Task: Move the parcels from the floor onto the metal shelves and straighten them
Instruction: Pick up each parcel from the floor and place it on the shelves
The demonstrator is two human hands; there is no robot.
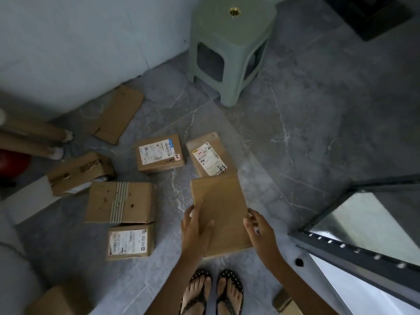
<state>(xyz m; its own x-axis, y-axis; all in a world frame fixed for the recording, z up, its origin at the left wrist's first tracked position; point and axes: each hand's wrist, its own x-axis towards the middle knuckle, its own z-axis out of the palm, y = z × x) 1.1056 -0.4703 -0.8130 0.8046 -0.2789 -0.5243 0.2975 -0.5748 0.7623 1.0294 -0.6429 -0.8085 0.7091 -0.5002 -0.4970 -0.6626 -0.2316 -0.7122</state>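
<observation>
I hold a plain brown cardboard parcel point(221, 208) above the grey floor, in front of my feet. My left hand point(196, 228) grips its left edge, thumb lying on the top face. My right hand point(259, 230) grips its right edge. Several more parcels lie on the floor: one with a white label point(159, 153), one with a yellow-topped label point(208, 156) just beyond the held parcel, a taped box point(120, 202), a labelled box point(130, 242) and a printed box point(79, 172). The metal shelf point(363, 226) shows its shiny top and dark frame at the lower right.
A pale green plastic stool point(229, 48) stands at the back by the wall. A flat cardboard piece point(119, 113) lies near the wall. Two cardboard tubes point(34, 137) lie at the left. More boxes sit at the bottom left point(56, 301) and bottom right point(284, 300).
</observation>
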